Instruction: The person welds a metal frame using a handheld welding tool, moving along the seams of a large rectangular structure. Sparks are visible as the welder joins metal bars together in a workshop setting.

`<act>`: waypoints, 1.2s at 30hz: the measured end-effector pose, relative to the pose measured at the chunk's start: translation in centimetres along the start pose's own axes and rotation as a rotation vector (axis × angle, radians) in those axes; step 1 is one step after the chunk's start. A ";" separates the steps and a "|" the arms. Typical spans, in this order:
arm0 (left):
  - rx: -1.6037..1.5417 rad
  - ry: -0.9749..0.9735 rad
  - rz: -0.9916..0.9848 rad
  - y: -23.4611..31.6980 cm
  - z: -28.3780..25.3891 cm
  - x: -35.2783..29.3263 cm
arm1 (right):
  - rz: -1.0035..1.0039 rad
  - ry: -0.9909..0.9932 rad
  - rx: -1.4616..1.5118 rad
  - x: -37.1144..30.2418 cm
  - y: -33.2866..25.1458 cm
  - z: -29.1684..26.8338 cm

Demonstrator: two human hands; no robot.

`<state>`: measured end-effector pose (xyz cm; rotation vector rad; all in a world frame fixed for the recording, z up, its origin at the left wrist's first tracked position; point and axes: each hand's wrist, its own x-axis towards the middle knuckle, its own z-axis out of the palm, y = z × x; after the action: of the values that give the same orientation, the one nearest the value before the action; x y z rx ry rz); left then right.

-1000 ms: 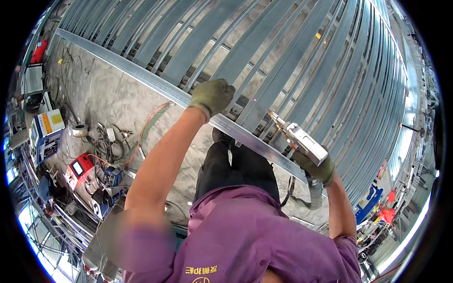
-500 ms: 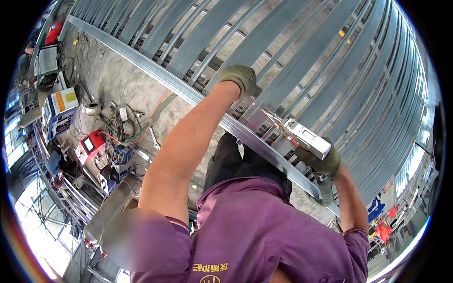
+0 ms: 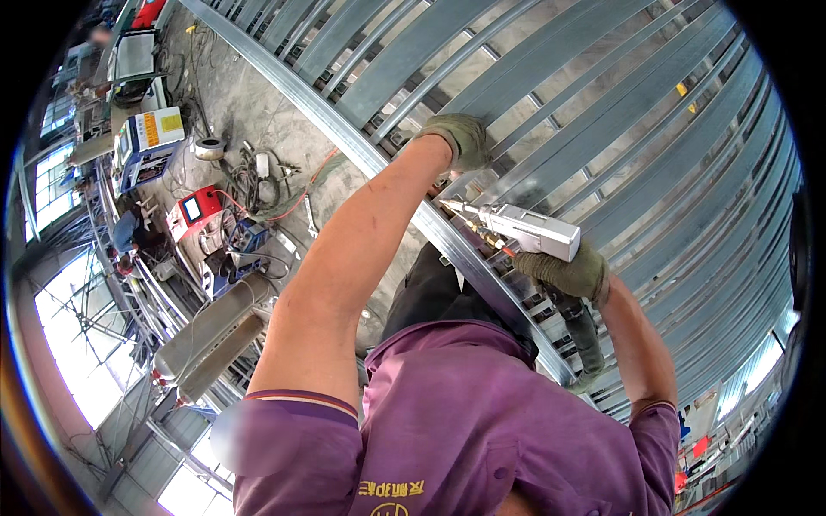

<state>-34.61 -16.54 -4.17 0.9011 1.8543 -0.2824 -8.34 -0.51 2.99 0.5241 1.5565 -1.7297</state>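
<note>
Grey metal fills your head view: slats (image 3: 551,53) already lie in rows off the long edge rail (image 3: 325,119). Your right gloved hand (image 3: 570,271) grips a white handheld tool (image 3: 535,229), its tip close beside that rail. Your left gloved hand (image 3: 467,142) rests over slats near the rail, its grip hidden. Which slat ends are fastened, and which remain, cannot be told.

Strong daylight enters through windows (image 3: 90,340) at lower left, bleached nearly white, with a rainbow-tinged flare along the dark rim beside them. The metal rail (image 3: 331,119) shines brightly; the centre is clear and well lit. Fisheye distortion curves the slats (image 3: 538,53), and a smeared patch blurs the purple sleeve (image 3: 297,439).
</note>
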 end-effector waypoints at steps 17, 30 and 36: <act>-0.105 -0.065 -0.023 0.3 -1.2 -0.6 | -0.141 -0.065 0.080 3.6 3.4 0.7; -0.112 -0.024 -0.042 0.3 -1.0 -0.5 | -0.085 -0.045 0.014 3.7 3.7 1.5; -0.199 0.043 -0.017 -0.1 -0.6 -0.9 | -0.138 -0.021 -0.012 3.9 3.7 2.0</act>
<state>-34.86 -16.69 -3.15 0.7604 1.8927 -0.0872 -7.81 -3.37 -1.95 0.3997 1.6201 -1.8210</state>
